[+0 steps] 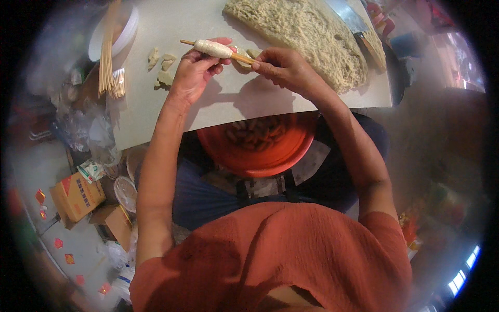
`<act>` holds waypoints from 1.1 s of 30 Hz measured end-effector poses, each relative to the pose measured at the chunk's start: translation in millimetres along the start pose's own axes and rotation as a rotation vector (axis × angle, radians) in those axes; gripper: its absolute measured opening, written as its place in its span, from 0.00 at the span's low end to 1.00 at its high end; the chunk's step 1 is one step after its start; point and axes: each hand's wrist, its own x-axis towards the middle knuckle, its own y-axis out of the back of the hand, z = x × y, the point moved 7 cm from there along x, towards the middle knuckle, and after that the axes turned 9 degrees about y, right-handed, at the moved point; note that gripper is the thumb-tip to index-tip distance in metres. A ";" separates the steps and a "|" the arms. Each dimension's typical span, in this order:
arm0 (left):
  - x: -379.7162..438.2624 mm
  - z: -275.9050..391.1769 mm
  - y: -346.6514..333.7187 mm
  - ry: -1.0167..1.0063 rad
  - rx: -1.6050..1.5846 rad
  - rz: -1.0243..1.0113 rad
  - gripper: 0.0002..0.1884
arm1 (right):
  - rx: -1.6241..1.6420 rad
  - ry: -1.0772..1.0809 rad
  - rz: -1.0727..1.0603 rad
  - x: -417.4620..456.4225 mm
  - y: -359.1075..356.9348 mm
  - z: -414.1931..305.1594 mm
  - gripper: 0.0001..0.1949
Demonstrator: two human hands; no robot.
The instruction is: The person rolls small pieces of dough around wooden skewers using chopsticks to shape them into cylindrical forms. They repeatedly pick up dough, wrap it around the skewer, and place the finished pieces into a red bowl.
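My left hand point(200, 64) cradles a pale, spindle-shaped roll of dough point(213, 48) wrapped around wooden sticks. The fingers of my right hand point(269, 66) pinch the sticks point(242, 58) at their right end, and a short tip sticks out at the left of the roll. Behind my hands, partly hidden, several flat dough pieces point(253, 53) lie on the pale board. More small torn pieces point(165, 78) are to the left of my left hand. A large slab of spongy, porous dough point(304, 39) lies at the upper right.
A broad-bladed knife with a wooden handle point(370, 50) rests right of the slab. Bundled wooden sticks point(105, 70) lie at the board's left, by a white bowl point(130, 35). Below the board's front edge, a red basin point(257, 169) holds many small pieces. Cardboard boxes point(80, 197) stand lower left.
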 end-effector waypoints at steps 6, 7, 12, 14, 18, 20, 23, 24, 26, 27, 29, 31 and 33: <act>2.6 -3.7 1.9 -0.022 -0.006 0.035 0.11 | -0.112 0.106 -0.055 -4.8 -11.5 -18.3 0.12; 2.8 -5.4 3.4 -0.021 -0.002 0.048 0.11 | -0.131 0.094 -0.075 -6.5 -15.0 -21.7 0.12; 1.8 -7.7 -0.2 0.004 -0.041 0.041 0.11 | -0.361 0.224 -0.012 -2.9 -9.8 -27.9 0.15; 2.3 -6.7 -3.8 0.020 -0.087 0.056 0.12 | -0.414 0.247 0.049 -2.7 -6.7 -26.4 0.16; 0.9 -7.0 -4.6 0.001 -0.185 0.046 0.12 | -0.372 0.221 0.123 -1.0 -9.8 -28.7 0.17; 2.0 -9.2 -3.5 -0.004 -0.215 0.023 0.11 | -0.389 0.246 0.171 -0.5 -10.7 -28.5 0.17; 2.5 -10.6 -2.7 -0.006 -0.200 0.040 0.11 | -0.450 0.320 0.219 0.7 -13.2 -29.2 0.17; 1.6 -9.4 -5.2 -0.009 -0.176 0.049 0.11 | -0.487 0.358 0.221 2.8 -12.1 -29.9 0.16; 0.8 -8.4 -8.1 -0.010 -0.133 0.066 0.12 | -0.542 0.337 0.186 3.7 -11.6 -29.0 0.16; 0.7 -8.4 -7.6 -0.009 -0.113 0.074 0.12 | -0.558 0.279 0.150 4.6 -10.1 -33.3 0.16; -0.1 -6.3 -10.2 -0.016 -0.080 0.078 0.13 | -0.546 0.210 0.116 6.2 -10.9 -31.6 0.16; -1.2 -2.5 -17.9 -0.031 -0.055 0.066 0.15 | -0.493 0.185 0.123 7.6 -11.0 -27.1 0.17; -1.2 -1.1 -21.0 -0.057 -0.049 0.059 0.17 | -0.398 0.234 0.157 7.3 -10.9 -29.4 0.16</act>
